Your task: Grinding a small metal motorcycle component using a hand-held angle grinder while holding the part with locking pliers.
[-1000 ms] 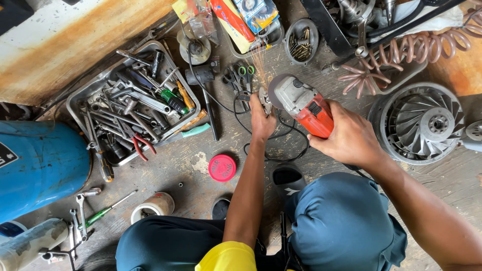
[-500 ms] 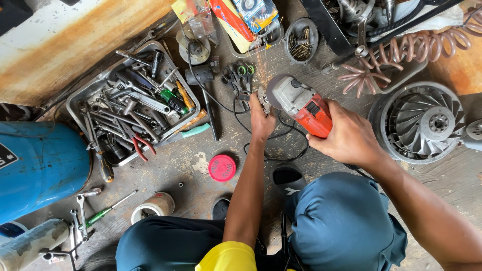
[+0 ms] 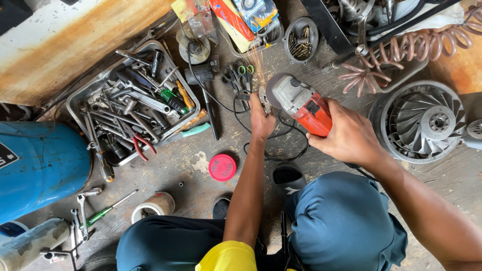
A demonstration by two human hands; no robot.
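The grinder (image 3: 299, 103), grey at the head and red at the body, lies low over the concrete floor (image 3: 196, 165) in the middle of the view, its disc end pointing left. Sparks (image 3: 257, 62) fly up from the disc edge. The right hand (image 3: 349, 135) wraps its fingers tightly round the red body. The left hand (image 3: 262, 118) sits just left of the disc, fingers pressed together, pinching a small metal piece (image 3: 263, 96) that meets the disc. A black cord (image 3: 281, 145) loops on the floor under both hands. A red lid (image 3: 222, 167) lies near the left forearm. Farther left a metal tray (image 3: 80, 108) holds wrenches and pliers, beside a blue tank (image 3: 40, 165). To the right stands a grey fan wheel (image 3: 419, 123), with a coiled hose (image 3: 401, 55) above it.
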